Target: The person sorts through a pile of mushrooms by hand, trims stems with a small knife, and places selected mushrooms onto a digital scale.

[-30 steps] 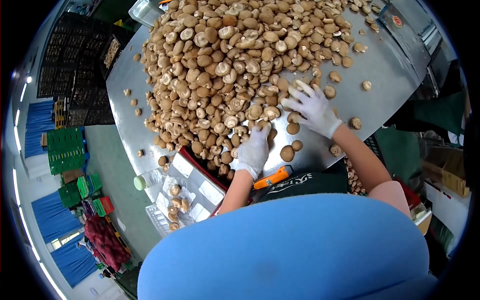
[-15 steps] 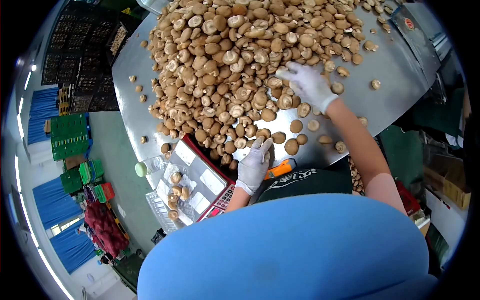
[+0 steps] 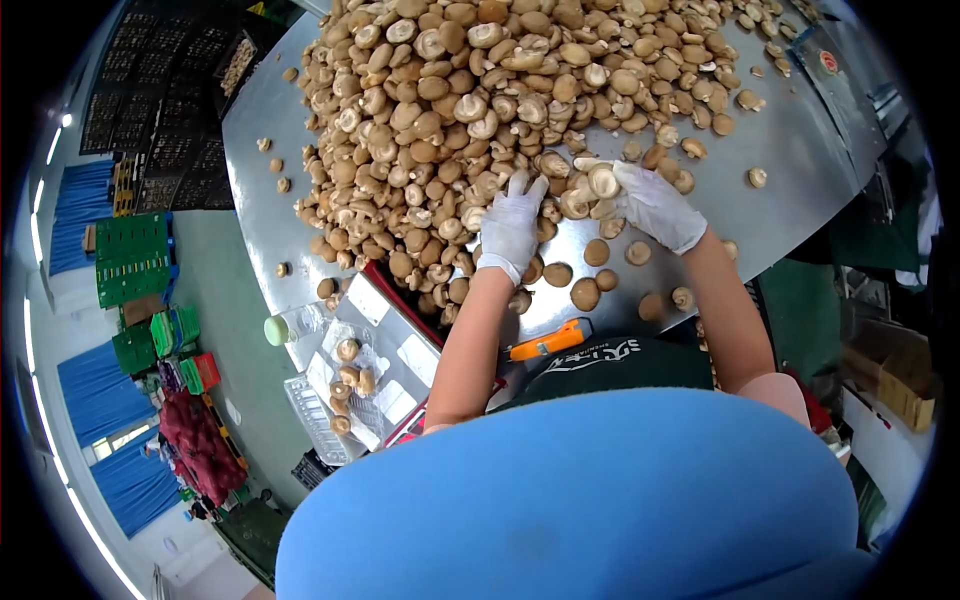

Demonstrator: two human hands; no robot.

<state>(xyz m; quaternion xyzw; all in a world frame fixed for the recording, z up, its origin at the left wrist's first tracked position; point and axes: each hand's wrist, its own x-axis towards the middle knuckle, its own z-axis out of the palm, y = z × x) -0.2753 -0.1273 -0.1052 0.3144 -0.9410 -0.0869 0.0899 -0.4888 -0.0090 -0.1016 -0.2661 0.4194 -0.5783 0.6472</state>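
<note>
A large heap of brown shiitake mushrooms (image 3: 430, 120) covers much of the metal table (image 3: 780, 210). My left hand (image 3: 511, 228), in a white glove, reaches to the heap's near edge with its fingers apart, touching mushrooms there. Pale gills face up on the mushroom (image 3: 603, 181) that my gloved right hand (image 3: 658, 208) grips between thumb and fingers. Other mushrooms lie close beneath that hand, partly hidden by it. Several loose mushrooms (image 3: 585, 293) are scattered on the metal between my forearms.
A red-and-grey scale (image 3: 425, 355) stands at the table's left front, bearing a clear plastic tray (image 3: 375, 365) with several mushrooms. Beside it lies a green-capped bottle (image 3: 290, 327). An orange-handled tool (image 3: 550, 340) rests at the near edge. Green crates (image 3: 133, 265) stand on the floor farther left.
My left hand has moved from beside the scale up and forward to the heap. My right hand has drawn back slightly toward me and now grips a mushroom.
</note>
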